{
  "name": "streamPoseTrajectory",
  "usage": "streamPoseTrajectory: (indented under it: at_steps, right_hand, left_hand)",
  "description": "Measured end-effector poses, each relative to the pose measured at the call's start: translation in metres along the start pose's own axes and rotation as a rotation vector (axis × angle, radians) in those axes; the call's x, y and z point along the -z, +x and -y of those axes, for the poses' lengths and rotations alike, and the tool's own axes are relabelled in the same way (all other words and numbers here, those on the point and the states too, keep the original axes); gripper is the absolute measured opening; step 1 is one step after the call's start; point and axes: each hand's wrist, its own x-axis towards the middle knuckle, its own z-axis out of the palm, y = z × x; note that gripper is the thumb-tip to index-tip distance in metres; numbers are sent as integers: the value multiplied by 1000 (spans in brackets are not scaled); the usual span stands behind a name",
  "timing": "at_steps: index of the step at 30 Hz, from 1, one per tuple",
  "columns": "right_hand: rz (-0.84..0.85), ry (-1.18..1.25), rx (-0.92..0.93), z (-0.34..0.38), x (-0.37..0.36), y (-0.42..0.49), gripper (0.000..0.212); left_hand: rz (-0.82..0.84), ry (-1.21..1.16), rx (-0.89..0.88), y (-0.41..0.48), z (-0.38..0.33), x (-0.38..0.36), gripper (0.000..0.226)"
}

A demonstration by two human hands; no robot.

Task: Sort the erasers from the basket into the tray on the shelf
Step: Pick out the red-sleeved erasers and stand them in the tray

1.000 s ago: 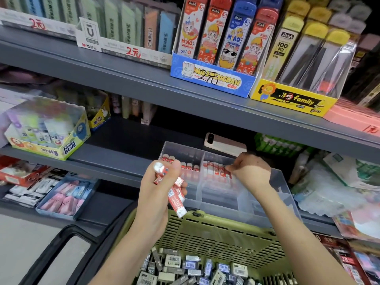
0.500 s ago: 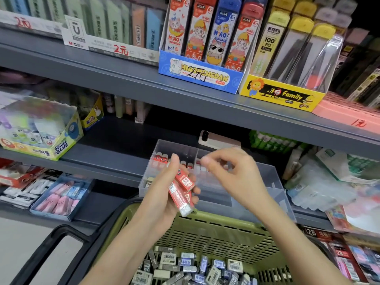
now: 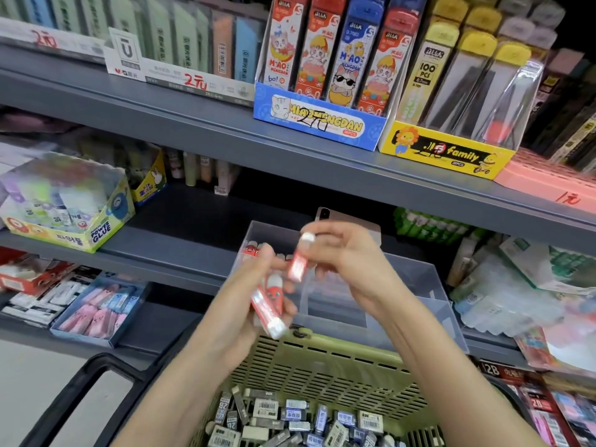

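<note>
Out of the bundle of red-sleeved white erasers point(image 3: 269, 304) in my left hand point(image 3: 238, 304), one has come away since half a second ago. Then my right hand was only reaching in; now it holds a single red-sleeved eraser point(image 3: 298, 264) clear of the rest.

My left hand sits above the far rim of the olive-green slotted plastic basket point(image 3: 322, 366). Its fingers are curled round the remaining bundle, which slants downward with a white end showing at the bottom. Just right of it the single eraser hangs nearly upright. Its upper white end is pinched in the fingertips of my right hand point(image 3: 351, 262), with the wrist bent and the forearm coming up from the lower right.

Behind both hands the clear plastic divided tray point(image 3: 425, 285) stands on the grey metal shelf point(image 3: 180, 250), with a few red erasers already in its rear left compartment. Many grey- and black-sleeved erasers point(image 3: 290, 417) lie in the basket below.

To place this one well, I judge I should keep it upright, carry it to the compartment holding the red ones, and set it down beside them rather than drop it.
</note>
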Motion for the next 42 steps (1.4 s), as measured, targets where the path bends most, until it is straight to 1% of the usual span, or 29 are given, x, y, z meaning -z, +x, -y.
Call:
streamPoseTrajectory:
  at_steps: [1,2,3,5,7,10,12,14,16,19,20,21,22,23,24,25,26,27,28,29,30,31,33,35,37,39,40,42]
  right_hand:
    - [-89,43,-3,-2,-1,11,16]
    - [-161,28,0,-6,-3,22,14]
    - [-212,-36,-2,-12,-6,34,11]
    - [-248,-268,-22,-22,-16,56,14]
    - [-178,-539,-58,-30,-25,73,18]
    - [21,-893,-110,-33,-34,90,22]
    - [70,-962,-145,-35,-36,96,23]
    - [81,-960,-167,-37,-39,101,23]
    - [81,-1029,-166,-40,-42,105,26]
    - [38,-1163,-130,-42,-44,102,23]
    - [-7,-1178,-92,-42,-44,98,22]
    - [-69,-1139,-18,-39,-45,89,20]
    - [-114,-1034,82,-34,-46,77,18]
    - [-109,-849,170,-28,-48,63,17]
    - [-42,-632,236,-19,-51,46,17]
    - [64,-470,279,-11,-55,27,13]
    - [154,-433,308,-4,-57,11,9]
    - [199,-500,342,-2,-59,-2,13]
    - [207,-617,396,-2,-59,-11,22]
    - [187,-713,447,-4,-59,-18,27]
    - [147,-727,464,-6,-59,-23,26]
    - [106,-655,462,-9,-59,-27,23]
    - [56,-387,399,-12,-54,-36,23]
    - [22,-141,343,-12,-39,-43,18]
    - [-58,-16,310,-12,-13,-46,9]
    - [-221,-15,293,-14,17,-44,6]
    - [-322,-102,287,-16,33,-40,2]
    - [-480,-433,241,-24,60,-27,4]
  left_hand:
    - [-54,-87,-9,2,-4,5,54]
    - [-96,-171,-28,4,-8,11,49]
    - [-127,-248,-53,4,-12,17,46]
    - [-189,-364,-102,5,-16,27,43]
    - [-256,-399,-140,6,-16,34,43]
    - [-332,-417,-189,9,-16,39,44]
    - [-345,-414,-208,9,-15,39,47]
    - [-346,-383,-229,9,-14,40,49]
    - [-347,-355,-241,9,-13,40,52]
    - [-352,-318,-257,9,-13,39,52]
    - [-356,-300,-263,8,-13,39,53]
    - [-359,-286,-269,8,-13,38,53]
    - [-362,-272,-278,8,-13,38,53]
    - [-367,-254,-288,8,-13,37,53]
    - [-374,-234,-296,7,-13,37,53]
    - [-377,-216,-302,7,-12,36,53]
    - [-374,-199,-308,6,-12,35,54]
    - [-370,-181,-310,6,-11,34,55]
    - [-366,-161,-310,5,-10,33,56]
    - [-358,-146,-307,4,-9,31,57]
    - [-338,-134,-303,2,-8,29,58]
    - [-306,-117,-298,1,-6,27,59]
    - [-226,-54,-288,-2,-4,20,63]
    - [-153,0,-254,-6,1,12,75]
    - [-114,-28,-178,-8,5,6,78]
    - [-101,-101,-79,-6,6,-1,66]
    - [-108,-134,-21,-4,7,-4,59]
    - [-133,-248,123,-1,7,-9,49]
